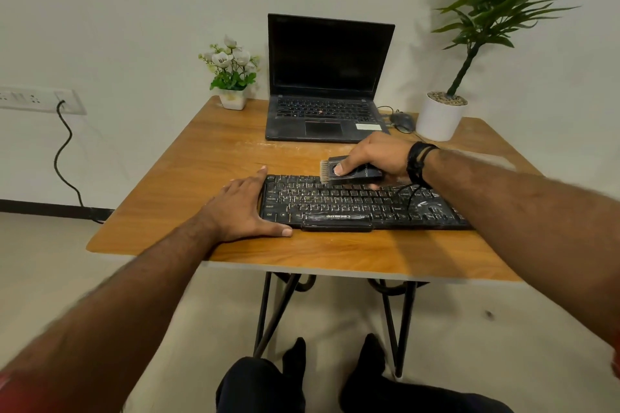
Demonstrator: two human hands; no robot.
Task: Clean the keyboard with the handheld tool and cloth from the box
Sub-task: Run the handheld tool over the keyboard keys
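A dusty black keyboard (352,206) lies across the front of the wooden table (214,157). My right hand (377,154) grips a dark handheld cleaning tool (352,173) with a tan brush head, thumb on its round button. The bristles touch the top key row near the keyboard's middle. My left hand (246,204) lies flat on the table against the keyboard's left end, fingers straight, thumb along the front edge. No cloth or box is in view.
An open black laptop (325,94) stands behind the keyboard. A mouse (402,121) and a white pot with a tall plant (439,116) sit at the back right. A small flower pot (232,90) is at the back left. My legs are under the table's front edge.
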